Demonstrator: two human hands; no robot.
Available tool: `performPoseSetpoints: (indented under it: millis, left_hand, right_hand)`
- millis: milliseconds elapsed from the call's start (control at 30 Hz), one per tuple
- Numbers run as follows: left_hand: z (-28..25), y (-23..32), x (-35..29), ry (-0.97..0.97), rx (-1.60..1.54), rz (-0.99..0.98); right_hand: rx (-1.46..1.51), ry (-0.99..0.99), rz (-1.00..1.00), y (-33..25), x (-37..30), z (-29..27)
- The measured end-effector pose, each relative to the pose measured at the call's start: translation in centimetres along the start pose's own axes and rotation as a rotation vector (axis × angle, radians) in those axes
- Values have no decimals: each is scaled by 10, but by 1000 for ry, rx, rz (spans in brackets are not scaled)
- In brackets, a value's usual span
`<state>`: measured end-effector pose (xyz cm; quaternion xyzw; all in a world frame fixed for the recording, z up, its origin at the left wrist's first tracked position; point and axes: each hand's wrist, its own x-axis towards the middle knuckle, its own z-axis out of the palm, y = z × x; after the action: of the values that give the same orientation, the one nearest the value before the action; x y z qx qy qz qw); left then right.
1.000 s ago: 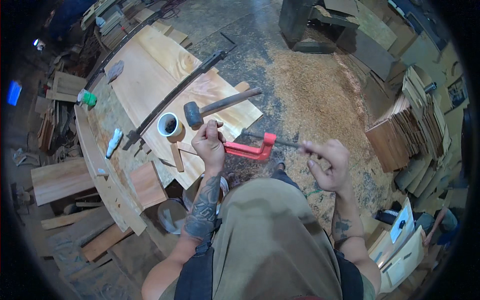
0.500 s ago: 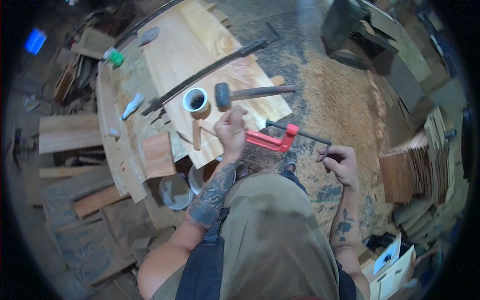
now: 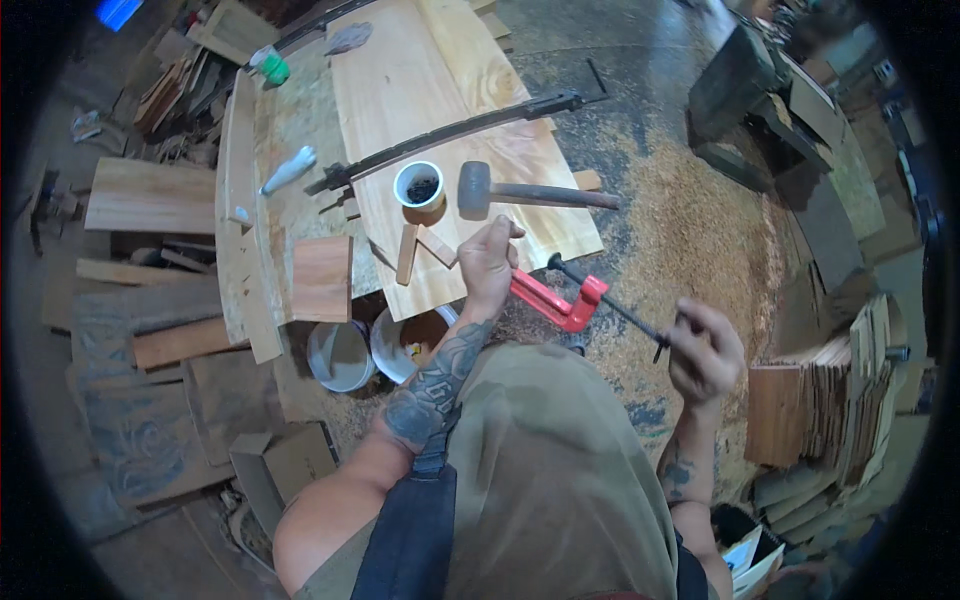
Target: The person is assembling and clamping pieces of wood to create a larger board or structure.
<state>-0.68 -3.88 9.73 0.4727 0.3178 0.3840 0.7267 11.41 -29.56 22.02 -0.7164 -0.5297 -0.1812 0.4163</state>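
I see the red G-clamp (image 3: pixel 572 312) in the air in front of the person's body, near the close edge of the pale wooden board (image 3: pixel 385 75). The left hand (image 3: pixel 487 265) is closed around one end of its frame. The right hand (image 3: pixel 705 350) is at the outer end of the dark screw (image 3: pixel 630 320), with the fingers half curled; I cannot tell if they grip it.

The clamp looks like metal, so I judge it stiff, rather heavy and not fragile. The frame's back seems the good place to hold, and the screw's end the place for turning; the paint may be a little slippery.

On the board, a mallet (image 3: pixel 474 190) and a cup (image 3: pixel 418 190) with dark contents stand near the left hand, beside two small wooden strips (image 3: pixel 407 255). The cup could tip if knocked. Behind them, a long bar clamp (image 3: pixel 450 128) lies across the board.
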Motion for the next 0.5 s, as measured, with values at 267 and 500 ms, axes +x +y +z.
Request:
performPoseSetpoints:
  millis: [267, 500]
  left_hand:
    - [-16, -4, 7, 218, -150, -86]
    - [-16, -9, -13, 174, -38, -138]
  right_hand:
    - [912, 56, 765, 56, -77, 12]
    - [817, -147, 790, -14, -75, 134]
